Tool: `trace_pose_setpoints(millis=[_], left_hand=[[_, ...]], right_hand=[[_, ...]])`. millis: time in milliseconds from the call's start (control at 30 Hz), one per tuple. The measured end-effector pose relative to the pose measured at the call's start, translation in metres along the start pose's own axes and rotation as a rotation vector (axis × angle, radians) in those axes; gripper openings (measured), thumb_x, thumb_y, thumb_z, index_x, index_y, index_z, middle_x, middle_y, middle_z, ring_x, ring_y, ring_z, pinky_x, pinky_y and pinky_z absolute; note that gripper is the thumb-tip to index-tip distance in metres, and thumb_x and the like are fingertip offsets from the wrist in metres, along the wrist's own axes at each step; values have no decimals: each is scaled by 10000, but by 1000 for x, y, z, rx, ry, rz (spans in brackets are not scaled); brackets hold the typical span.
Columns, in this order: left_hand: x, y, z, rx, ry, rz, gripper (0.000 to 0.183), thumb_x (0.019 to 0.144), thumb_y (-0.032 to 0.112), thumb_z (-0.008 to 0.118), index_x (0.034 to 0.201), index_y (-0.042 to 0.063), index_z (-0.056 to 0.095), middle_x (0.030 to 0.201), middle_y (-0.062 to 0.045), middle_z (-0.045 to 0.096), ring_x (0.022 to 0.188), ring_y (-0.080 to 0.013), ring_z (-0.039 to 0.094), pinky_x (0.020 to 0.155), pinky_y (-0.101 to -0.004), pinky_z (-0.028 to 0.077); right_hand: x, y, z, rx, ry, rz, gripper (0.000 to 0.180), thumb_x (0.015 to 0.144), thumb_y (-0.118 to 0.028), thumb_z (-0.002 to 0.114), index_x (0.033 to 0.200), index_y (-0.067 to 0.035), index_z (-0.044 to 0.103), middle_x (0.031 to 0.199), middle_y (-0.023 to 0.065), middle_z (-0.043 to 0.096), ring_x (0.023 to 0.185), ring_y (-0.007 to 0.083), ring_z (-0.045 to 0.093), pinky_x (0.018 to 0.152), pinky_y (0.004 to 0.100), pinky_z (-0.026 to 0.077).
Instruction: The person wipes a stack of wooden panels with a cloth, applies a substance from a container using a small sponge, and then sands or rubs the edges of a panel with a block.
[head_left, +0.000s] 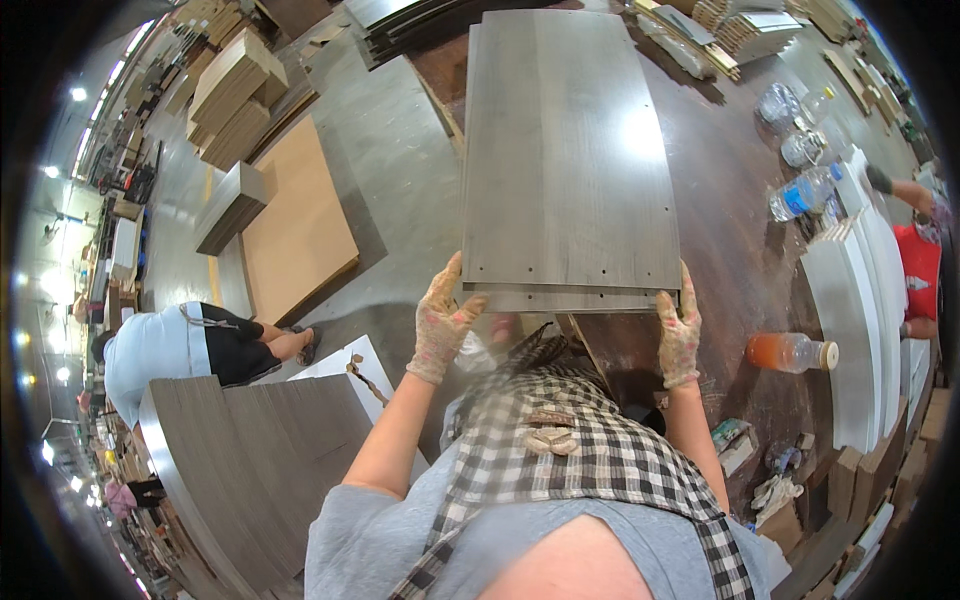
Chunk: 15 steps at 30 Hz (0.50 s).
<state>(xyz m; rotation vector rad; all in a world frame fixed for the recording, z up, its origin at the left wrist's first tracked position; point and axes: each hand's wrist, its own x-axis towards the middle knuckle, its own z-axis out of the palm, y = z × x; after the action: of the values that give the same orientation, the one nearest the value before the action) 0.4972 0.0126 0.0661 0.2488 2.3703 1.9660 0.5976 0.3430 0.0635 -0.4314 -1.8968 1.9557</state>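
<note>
Two or more grey wood-grain boards (562, 165) lie one on another in front of me, their near ends slightly out of line. Small drilled holes run along the top board's near and right edges. My left hand (442, 326), in a stained knit glove, grips the near left corner. At the near right corner, my right hand (679, 330), gloved alike, has its thumb on the near edge and its fingers along the side. The lower board's near edge (562, 301) shows below the top one. The fingers under the boards are hidden.
A brown worktable (720, 225) extends to the right, holding plastic bottles (804, 193), an orange drink bottle (791, 352) and stacked white panels (851, 330). A tall stack of grey boards (277, 465) stands at left. Beyond it, a person (161, 352) bends near a brown sheet (300, 225).
</note>
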Motion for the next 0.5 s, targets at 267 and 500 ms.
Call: trace_pose_setpoints(millis=[267, 500], left_hand=[[-10, 8, 1, 158, 21, 31, 682, 867, 203, 816, 1429, -45, 518, 1481, -156, 526, 1359, -220, 505, 1140, -330, 392], [-23, 8, 5, 267, 99, 107, 605, 806, -4, 772, 1379, -4, 580, 1416, -192, 586, 1257, -242, 615, 1023, -331, 518]], right_hand=[[1, 4, -4, -81, 33, 39, 535, 1035, -30, 531, 1551, -37, 389, 1483, 32, 492, 1178, 74, 499, 983, 205, 409], [-6, 16, -16, -93, 41, 46, 528, 1040, -80, 498, 1552, -29, 383, 1181, -45, 570, 731, 28, 357, 654, 171, 334]])
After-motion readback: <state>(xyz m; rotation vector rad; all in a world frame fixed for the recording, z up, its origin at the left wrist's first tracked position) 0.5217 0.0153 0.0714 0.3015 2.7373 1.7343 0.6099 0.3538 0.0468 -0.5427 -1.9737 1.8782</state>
